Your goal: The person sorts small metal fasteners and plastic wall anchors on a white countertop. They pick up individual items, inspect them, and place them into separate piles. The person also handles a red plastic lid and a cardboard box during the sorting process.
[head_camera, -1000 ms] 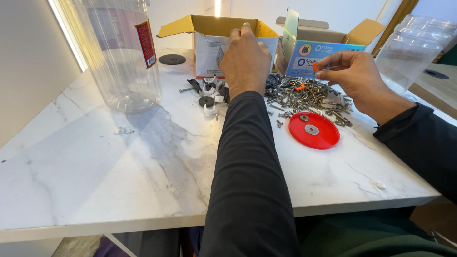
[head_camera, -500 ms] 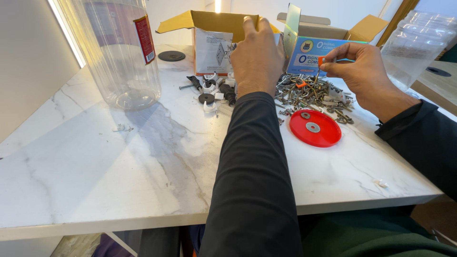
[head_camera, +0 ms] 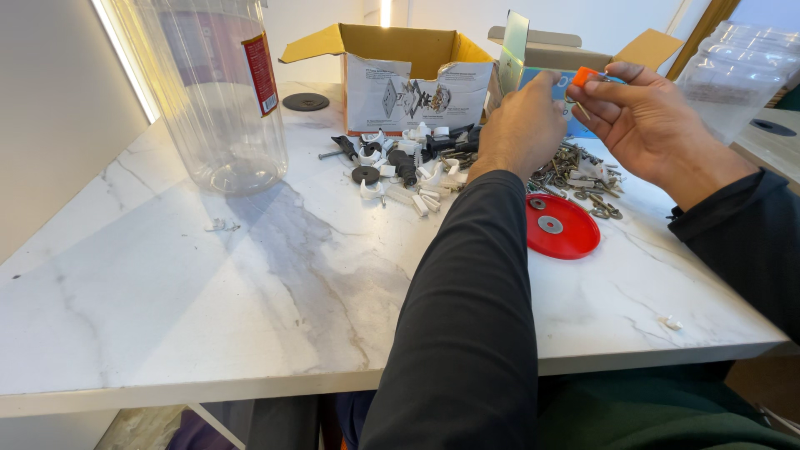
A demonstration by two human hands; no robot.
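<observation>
**Orange plug pinched in right hand, above the hardware pile**

Right hand (head_camera: 646,121) is raised off the counter (head_camera: 250,283), thumb + forefinger closed on a small orange plastic plug (head_camera: 585,76); other fingers loosely curled. A thin pin or screw seems to hang from the plug, too small to be sure. Plug sits at the fingertips, just right of the left hand and level w/ its knuckles.

Left hand (head_camera: 521,125) is seen from the back, fingers bent fwd toward the blue carton (head_camera: 546,79) right behind it. Fingertips hidden from cam, so can't tell if it grips anything or how far open it is.

Below & between both hands: pile of metal screws and hooks (head_camera: 579,179) on the counter. Left of the left hand: scatter of white cable clips and black plastic bits (head_camera: 400,171). Nearer the person, under the right hand: red round lid (head_camera: 562,227) lying flat w/ two washers on it.

Behind the left hand, to its left: open cardboard box (head_camera: 400,71) w/ flaps up. Far left of both hands: big clear plastic jar (head_camera: 212,92) w/ red label, upright; a black disc (head_camera: 305,102) lies past it. Far right of the right hand: stack of clear plastic containers (head_camera: 737,71). One stray white clip (head_camera: 669,322) near the counter edge, well apart from both hands.
</observation>
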